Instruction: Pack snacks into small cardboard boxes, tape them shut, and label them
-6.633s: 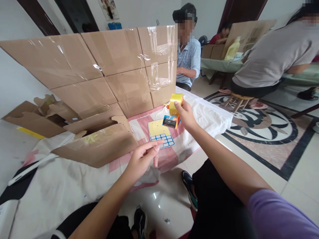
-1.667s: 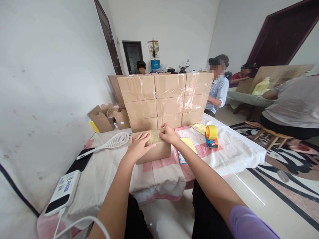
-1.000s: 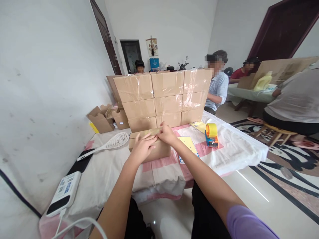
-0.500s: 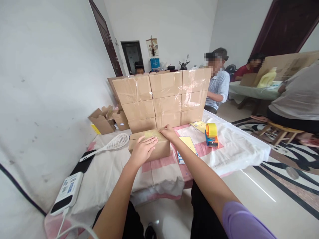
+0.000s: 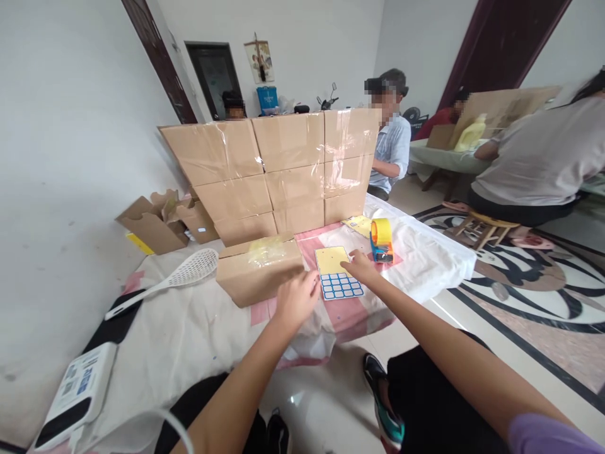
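Observation:
A sticker sheet [image 5: 336, 285], yellow at the top with blue-framed white labels below, lies flat on the cloth. At its right edge is my right hand [image 5: 363, 268], thumb and forefinger apart over the sheet. My left hand [image 5: 297, 296] is by the sheet's left edge, fingers loosely bent and holding nothing I can see; contact with the sheet cannot be told. Just left of it a closed cardboard box [image 5: 258, 277] stands with clear tape over its top seam. A tape dispenser [image 5: 382, 241] with a yellow roll sits to the right of the sheet.
Stacked, taped cardboard boxes [image 5: 293, 173] form a wall behind. Left are opened cartons [image 5: 158, 224], a white slotted ladle [image 5: 189, 268] and a white device [image 5: 78, 394] with a cable. Another yellow sheet [image 5: 357, 225] lies behind the dispenser. Several people sit beyond.
Both hands have left the box top and moved right to the sticker sheet. The view has shifted right, so more of the sheet shows.

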`<control>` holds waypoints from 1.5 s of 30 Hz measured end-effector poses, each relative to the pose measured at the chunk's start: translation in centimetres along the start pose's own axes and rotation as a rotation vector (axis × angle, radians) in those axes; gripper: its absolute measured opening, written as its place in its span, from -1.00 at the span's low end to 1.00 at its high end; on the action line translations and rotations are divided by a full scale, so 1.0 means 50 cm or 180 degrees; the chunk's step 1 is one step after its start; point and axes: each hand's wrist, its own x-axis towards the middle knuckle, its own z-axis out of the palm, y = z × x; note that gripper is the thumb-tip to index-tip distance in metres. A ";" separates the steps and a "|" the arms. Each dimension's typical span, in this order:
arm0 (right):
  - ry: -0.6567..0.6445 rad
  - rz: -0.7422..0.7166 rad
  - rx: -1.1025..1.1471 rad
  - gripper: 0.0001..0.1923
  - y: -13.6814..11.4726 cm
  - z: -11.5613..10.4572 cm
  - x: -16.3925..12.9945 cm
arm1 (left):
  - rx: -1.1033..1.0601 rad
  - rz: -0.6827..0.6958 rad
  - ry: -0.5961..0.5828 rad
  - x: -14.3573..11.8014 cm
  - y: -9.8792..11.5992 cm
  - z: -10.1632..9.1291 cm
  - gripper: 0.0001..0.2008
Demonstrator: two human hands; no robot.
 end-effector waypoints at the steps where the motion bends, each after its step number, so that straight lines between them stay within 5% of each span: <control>1: -0.0022 -0.0001 0.0089 -0.59 0.019 -0.007 -0.007 | -0.0189 -0.0220 -0.0096 0.001 0.003 0.031 -0.78; 6: -0.0157 0.0016 0.0972 -0.69 0.069 -0.027 -0.043 | -0.0968 -0.0754 -0.0052 0.024 -0.001 0.139 -0.54; 12: -0.0496 0.0369 0.2227 -0.72 0.050 -0.039 -0.058 | -0.1999 -0.1283 0.0416 0.033 -0.015 0.181 -0.48; 20: -0.1223 0.0280 0.2371 -0.76 0.025 -0.053 -0.085 | -0.2329 -0.0979 0.0901 0.015 0.011 0.125 -0.49; 25: -0.1301 -0.0593 0.2732 -0.60 0.013 -0.063 -0.124 | 0.0173 -0.0047 0.1164 -0.018 0.078 0.091 -0.43; 27: -0.1471 -0.0847 0.2862 -0.61 0.008 -0.068 -0.143 | 0.0509 0.0237 0.1045 -0.027 0.099 0.085 -0.47; 38: -0.1790 -0.1406 0.2627 -0.76 -0.006 -0.076 -0.187 | -0.0284 0.0924 0.0586 -0.038 0.102 0.079 -0.60; 45: -0.1710 -0.1241 0.2545 -0.74 -0.006 -0.069 -0.187 | -0.0471 0.0702 0.0411 -0.036 0.105 0.074 -0.57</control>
